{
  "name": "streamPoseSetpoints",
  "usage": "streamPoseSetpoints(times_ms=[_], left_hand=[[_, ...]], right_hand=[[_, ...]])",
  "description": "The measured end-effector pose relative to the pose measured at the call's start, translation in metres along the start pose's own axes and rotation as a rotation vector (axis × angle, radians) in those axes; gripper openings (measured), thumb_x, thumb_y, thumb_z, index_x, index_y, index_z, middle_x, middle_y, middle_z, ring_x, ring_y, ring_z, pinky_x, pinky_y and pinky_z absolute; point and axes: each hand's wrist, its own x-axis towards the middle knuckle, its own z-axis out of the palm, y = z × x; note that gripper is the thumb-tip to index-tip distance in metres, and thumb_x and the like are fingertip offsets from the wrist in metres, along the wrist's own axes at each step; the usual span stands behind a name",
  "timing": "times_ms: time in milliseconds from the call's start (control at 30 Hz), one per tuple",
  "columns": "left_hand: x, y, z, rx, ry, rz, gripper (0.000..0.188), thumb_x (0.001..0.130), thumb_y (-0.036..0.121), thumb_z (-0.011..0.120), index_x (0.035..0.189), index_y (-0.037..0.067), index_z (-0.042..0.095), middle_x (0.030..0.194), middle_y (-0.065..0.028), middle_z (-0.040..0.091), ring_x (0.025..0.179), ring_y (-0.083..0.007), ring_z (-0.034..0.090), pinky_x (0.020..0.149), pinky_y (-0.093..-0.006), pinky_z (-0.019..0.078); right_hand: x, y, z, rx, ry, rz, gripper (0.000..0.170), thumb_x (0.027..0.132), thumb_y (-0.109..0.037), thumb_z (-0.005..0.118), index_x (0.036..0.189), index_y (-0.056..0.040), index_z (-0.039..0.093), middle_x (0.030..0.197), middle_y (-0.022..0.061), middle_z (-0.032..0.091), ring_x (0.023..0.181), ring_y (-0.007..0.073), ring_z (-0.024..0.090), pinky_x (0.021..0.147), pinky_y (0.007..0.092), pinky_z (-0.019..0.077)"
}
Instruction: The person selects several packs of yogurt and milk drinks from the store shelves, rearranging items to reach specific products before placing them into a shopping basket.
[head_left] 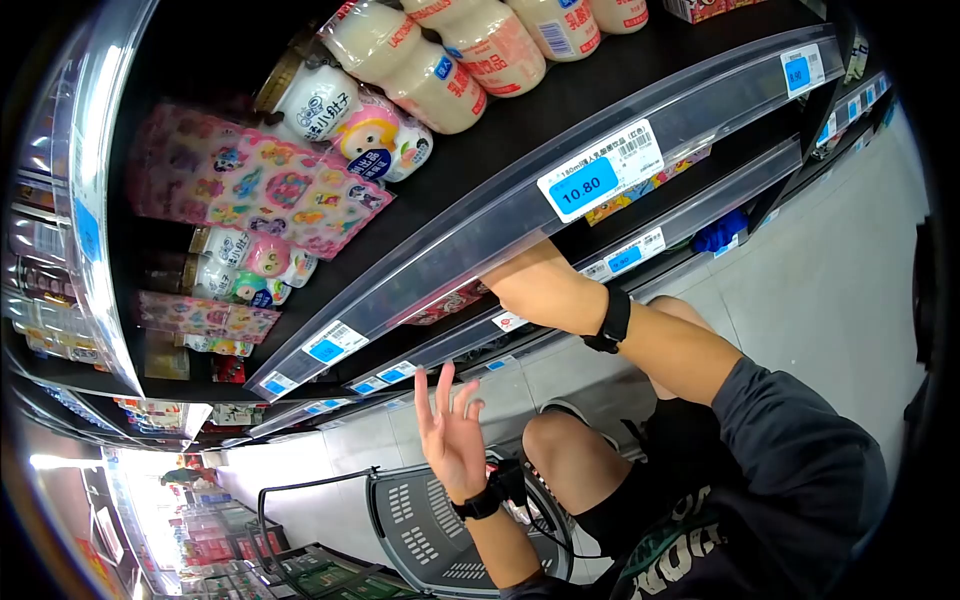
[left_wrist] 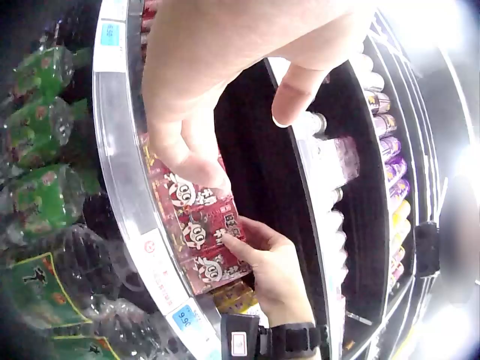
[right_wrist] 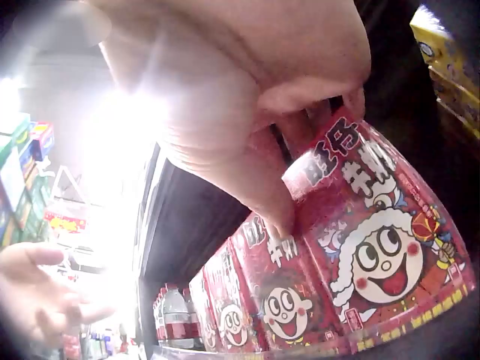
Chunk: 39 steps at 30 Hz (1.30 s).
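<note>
Reaching under the clear shelf edge, my right hand (head_left: pixel 525 280) is largely hidden in the head view. In the right wrist view my right hand (right_wrist: pixel 262 120) grips the top of a red milk pack (right_wrist: pixel 382 262), thumb on its near side and fingers over the top. The left wrist view shows my right hand (left_wrist: pixel 271 262) at the row of red packs (left_wrist: pixel 201 229). My left hand (head_left: pixel 455 440) hangs in the air below the shelf edge, fingers spread and slightly bent, holding nothing. It fills the top of the left wrist view (left_wrist: pixel 240 67).
Bottles of milky drink (head_left: pixel 420 75) and pink sticker sheets (head_left: pixel 265 185) stand on the upper shelf. A grey basket (head_left: pixel 425 530) is on the floor beside my knees. Green-labelled bottles (left_wrist: pixel 41 195) and yellow packs (right_wrist: pixel 454 82) are near the red packs.
</note>
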Motion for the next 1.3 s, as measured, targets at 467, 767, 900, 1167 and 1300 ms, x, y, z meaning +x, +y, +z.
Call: streamPoseSetpoints(times_ms=[467, 767, 900, 1167, 1300], left_hand=[[-0.164, 0.036, -0.075, 0.025, 0.505, 0.144, 0.032, 0.087, 0.015, 0.054, 0.114, -0.003, 0.049, 0.093, -0.0106, 0.057, 0.085, -0.0198, 0.053, 0.078, -0.0351, 0.0428], [-0.218, 0.027, -0.123, -0.032, 0.675, 0.148, 0.025, 0.088, 0.016, 0.052, 0.108, 0.001, 0.052, 0.094, -0.0097, 0.06, 0.083, -0.021, 0.055, 0.08, -0.0353, 0.044], [-0.228, 0.023, -0.15, -0.12, 0.707, 0.141, 0.022, 0.088, 0.014, 0.052, 0.107, 0.004, 0.056, 0.097, -0.0063, 0.064, 0.082, -0.0231, 0.061, 0.074, -0.0358, 0.0473], [-0.225, 0.022, -0.229, -0.231, 0.718, 0.066, 0.023, 0.088, 0.016, 0.05, 0.109, 0.008, 0.058, 0.108, -0.0046, 0.063, 0.09, -0.0213, 0.061, 0.074, -0.035, 0.0457], [-0.202, 0.014, -0.269, -0.356, 0.783, -0.01, 0.026, 0.086, 0.017, 0.051, 0.11, 0.008, 0.057, 0.113, -0.0029, 0.061, 0.097, -0.0211, 0.057, 0.078, -0.0364, 0.0429]], right_hand=[[0.008, -0.026, 0.045, -0.168, 0.237, -0.037, 0.034, 0.072, -0.014, 0.059, 0.104, -0.0045, 0.061, 0.105, 0.0082, 0.062, 0.103, 0.0207, 0.055, 0.094, 0.0356, 0.0377], [0.009, -0.026, 0.056, -0.121, 0.304, -0.024, 0.037, 0.073, -0.012, 0.058, 0.11, -0.0074, 0.059, 0.114, 0.0077, 0.059, 0.113, 0.0221, 0.049, 0.103, 0.0413, 0.03], [0.012, -0.024, 0.058, -0.096, 0.301, -0.036, 0.038, 0.074, -0.01, 0.056, 0.112, -0.008, 0.059, 0.114, 0.008, 0.058, 0.115, 0.0226, 0.048, 0.104, 0.0428, 0.0276], [0.022, -0.018, 0.063, -0.271, 0.232, -0.013, 0.036, 0.079, -0.012, 0.049, 0.114, -0.0115, 0.058, 0.116, 0.0095, 0.058, 0.115, 0.024, 0.049, 0.105, 0.0452, 0.025], [0.028, -0.013, 0.068, -0.269, 0.18, 0.003, 0.033, 0.078, -0.008, 0.051, 0.11, -0.0101, 0.061, 0.114, 0.0108, 0.059, 0.113, 0.0251, 0.05, 0.102, 0.045, 0.0279]])
